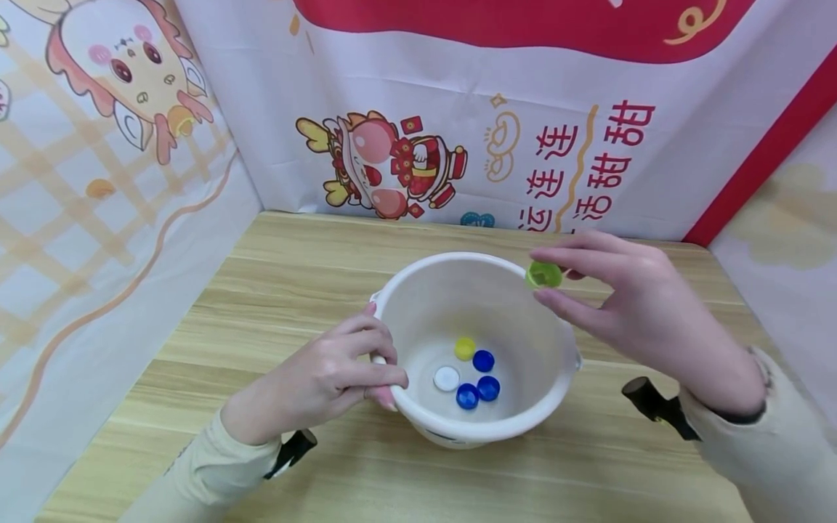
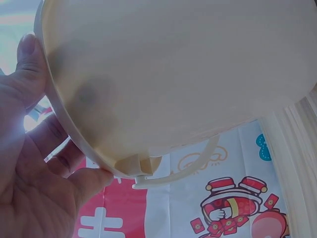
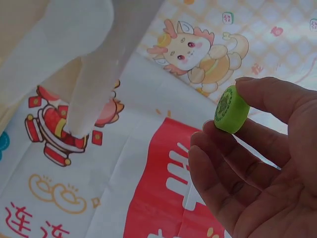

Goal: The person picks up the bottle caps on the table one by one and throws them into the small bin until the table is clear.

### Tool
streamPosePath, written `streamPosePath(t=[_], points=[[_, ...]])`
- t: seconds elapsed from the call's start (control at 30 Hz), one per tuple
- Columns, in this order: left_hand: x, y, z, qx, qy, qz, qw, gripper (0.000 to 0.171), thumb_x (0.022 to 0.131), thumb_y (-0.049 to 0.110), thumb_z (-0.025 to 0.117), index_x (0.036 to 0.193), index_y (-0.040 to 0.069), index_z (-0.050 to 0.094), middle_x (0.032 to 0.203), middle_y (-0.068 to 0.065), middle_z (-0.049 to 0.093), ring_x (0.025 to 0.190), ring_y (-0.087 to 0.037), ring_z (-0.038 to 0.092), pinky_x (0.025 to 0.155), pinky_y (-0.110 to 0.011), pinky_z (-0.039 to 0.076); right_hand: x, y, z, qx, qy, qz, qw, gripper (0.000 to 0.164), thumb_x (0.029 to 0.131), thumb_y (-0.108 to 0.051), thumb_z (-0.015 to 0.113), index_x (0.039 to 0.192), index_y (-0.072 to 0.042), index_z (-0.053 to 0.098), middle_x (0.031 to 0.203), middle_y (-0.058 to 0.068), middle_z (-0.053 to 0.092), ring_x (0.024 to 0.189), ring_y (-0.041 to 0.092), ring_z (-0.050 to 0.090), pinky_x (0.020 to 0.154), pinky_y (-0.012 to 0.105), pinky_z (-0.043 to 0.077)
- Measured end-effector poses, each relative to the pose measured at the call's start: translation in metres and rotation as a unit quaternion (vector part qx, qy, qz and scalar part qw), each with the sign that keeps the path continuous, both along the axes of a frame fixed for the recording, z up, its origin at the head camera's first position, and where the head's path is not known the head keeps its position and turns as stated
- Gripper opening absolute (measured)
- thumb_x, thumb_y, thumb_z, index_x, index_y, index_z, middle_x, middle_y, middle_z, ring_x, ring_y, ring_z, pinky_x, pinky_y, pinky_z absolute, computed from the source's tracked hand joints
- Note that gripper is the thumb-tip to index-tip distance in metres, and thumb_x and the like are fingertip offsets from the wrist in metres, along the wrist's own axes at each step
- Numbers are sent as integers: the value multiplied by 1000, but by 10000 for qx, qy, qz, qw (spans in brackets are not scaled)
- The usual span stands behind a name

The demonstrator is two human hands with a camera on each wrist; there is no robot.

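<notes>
A white bucket point(image 1: 472, 428) stands on the wooden table. My left hand point(image 1: 333, 370) grips its left rim; in the left wrist view the fingers point(image 2: 32, 74) curl over the edge beside the handle point(image 2: 188, 168). Over the right rim, my right hand point(image 1: 628, 290) pinches a green bottle cap point(image 1: 543, 275) between thumb and fingertips. The right wrist view shows that cap point(image 3: 232, 110) side-on, with a patterned top. On the bucket's floor lie a yellow cap point(image 1: 465, 349), a white cap point(image 1: 447, 378) and three blue caps point(image 1: 487, 388).
The wooden table point(image 1: 261, 290) surrounds the bucket. A printed cloth point(image 1: 405, 65) with cartoon figures and red lettering hangs along its back edge, and another patterned cloth point(image 1: 98, 218) hangs at the left. Each wrist carries a dark strap mount point(image 1: 654, 407).
</notes>
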State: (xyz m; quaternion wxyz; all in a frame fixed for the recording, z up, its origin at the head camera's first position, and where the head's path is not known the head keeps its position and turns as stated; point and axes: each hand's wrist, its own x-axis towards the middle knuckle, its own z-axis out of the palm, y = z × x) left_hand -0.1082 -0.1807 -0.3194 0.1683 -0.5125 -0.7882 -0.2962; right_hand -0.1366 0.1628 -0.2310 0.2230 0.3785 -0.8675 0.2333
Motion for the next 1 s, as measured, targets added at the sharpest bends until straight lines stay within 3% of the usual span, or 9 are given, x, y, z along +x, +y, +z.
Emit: streamPosePath(t=[0.23,0.5,1.0], points=[[2,-1,2,-97,-191,128,9997,28,90,41,65,102,20,79,100,4,65,109,-16,53,113,-55,28,-6,-13,-4,119,-68,208,9997,47,72,-9,90,116,-9,73,106,1,69,88,13,65,68,27,59],[0,0,1,62,65,-20,10000,26,91,39,64,100,19,79,98,4,65,105,-17,55,109,-58,32,-14,-23,-9,113,-165,407,9990,40,77,-13,87,115,-9,74,106,0,69,92,15,66,70,33,60],[-1,1,-1,141,126,-87,9998,26,92,39,63,99,19,78,97,4,65,104,-18,55,108,-60,32,-21,-31,-16,235,-401,451,9979,41,78,-14,87,117,-12,73,109,0,68,90,15,66,61,23,57]])
